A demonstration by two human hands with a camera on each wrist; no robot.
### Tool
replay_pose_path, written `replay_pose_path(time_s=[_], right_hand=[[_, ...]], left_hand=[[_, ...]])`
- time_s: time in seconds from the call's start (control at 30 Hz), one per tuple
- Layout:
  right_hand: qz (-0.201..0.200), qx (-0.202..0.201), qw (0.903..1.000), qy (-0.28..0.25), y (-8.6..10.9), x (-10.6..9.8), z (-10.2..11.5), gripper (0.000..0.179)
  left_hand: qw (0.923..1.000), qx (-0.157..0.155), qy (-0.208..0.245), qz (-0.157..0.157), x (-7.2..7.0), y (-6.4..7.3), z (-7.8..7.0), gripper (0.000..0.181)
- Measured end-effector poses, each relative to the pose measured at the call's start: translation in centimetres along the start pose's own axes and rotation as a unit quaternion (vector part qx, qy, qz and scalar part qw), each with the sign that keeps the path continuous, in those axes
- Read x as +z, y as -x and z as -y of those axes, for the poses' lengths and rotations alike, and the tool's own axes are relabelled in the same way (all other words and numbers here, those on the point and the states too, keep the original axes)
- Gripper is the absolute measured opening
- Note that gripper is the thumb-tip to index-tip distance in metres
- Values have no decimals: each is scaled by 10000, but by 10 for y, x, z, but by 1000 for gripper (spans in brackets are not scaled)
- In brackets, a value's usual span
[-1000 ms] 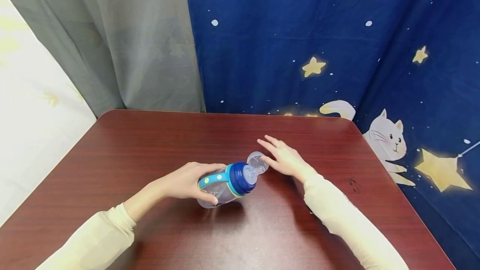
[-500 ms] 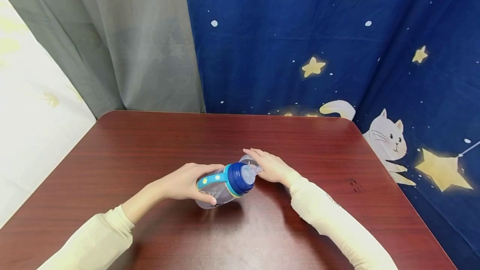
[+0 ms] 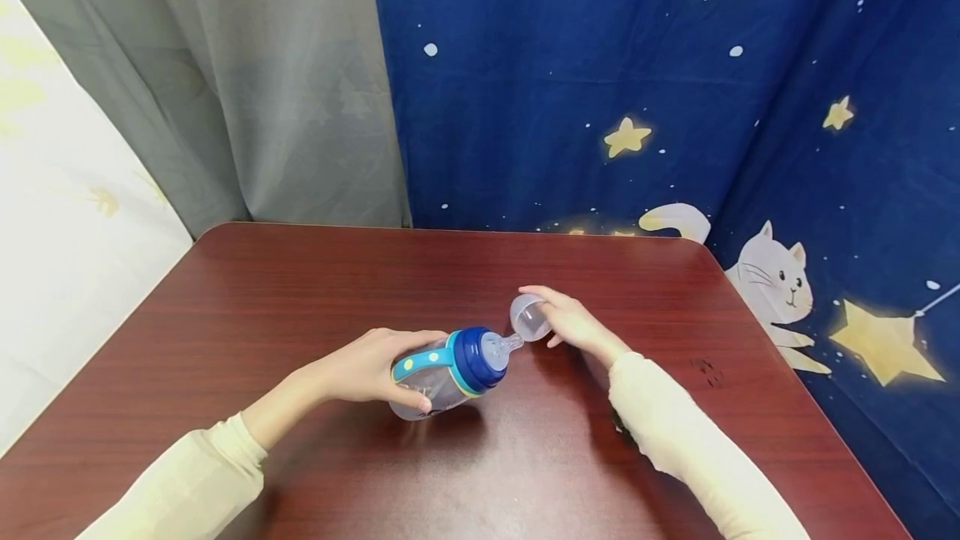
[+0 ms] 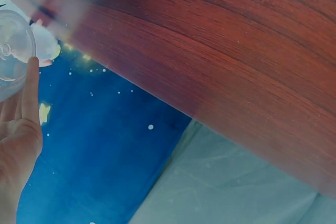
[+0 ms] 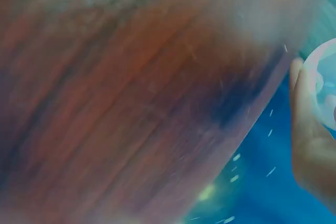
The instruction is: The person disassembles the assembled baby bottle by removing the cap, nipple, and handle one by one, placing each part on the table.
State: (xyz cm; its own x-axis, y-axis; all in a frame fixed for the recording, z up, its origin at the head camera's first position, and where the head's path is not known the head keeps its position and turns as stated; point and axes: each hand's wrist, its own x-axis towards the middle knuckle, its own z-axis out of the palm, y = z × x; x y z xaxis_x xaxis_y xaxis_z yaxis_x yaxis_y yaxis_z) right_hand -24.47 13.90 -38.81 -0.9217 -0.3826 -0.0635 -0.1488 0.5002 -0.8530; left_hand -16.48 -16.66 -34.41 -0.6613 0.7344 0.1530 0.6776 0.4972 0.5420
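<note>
A clear baby bottle (image 3: 447, 392) with a dark blue collar, a turquoise dotted handle and a clear teat (image 3: 497, 348) lies tilted over the table, its teat toward the right. My left hand (image 3: 375, 365) grips the bottle's body, thumb on the near side. Just past the teat, my right hand (image 3: 573, 322) holds a clear domed cap (image 3: 529, 317), its open side facing the bottle. In the left wrist view, the left hand (image 4: 18, 142) holds the round clear bottle (image 4: 14, 51). The right wrist view catches the right hand (image 5: 312, 135) at the cap's rim (image 5: 313, 69).
Everything is over a reddish-brown wooden table (image 3: 337, 273) with rounded far corners. A grey curtain (image 3: 300, 107) and a blue starry curtain (image 3: 525, 107) hang behind it. Dark marks (image 3: 705, 369) show on the table's right side.
My right hand reached in to the cap beside the teat, then drew back rightward with the cap, now apart from the bottle. The left hand and bottle stayed nearly in place.
</note>
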Motion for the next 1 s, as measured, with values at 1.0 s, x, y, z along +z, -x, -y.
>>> replay_pose_path(time_s=[1.0], right_hand=[[-387,591,8631,-5001,26,-59,-29,70]], left_hand=[[10000,-61,44,-5,2,0,2,74]])
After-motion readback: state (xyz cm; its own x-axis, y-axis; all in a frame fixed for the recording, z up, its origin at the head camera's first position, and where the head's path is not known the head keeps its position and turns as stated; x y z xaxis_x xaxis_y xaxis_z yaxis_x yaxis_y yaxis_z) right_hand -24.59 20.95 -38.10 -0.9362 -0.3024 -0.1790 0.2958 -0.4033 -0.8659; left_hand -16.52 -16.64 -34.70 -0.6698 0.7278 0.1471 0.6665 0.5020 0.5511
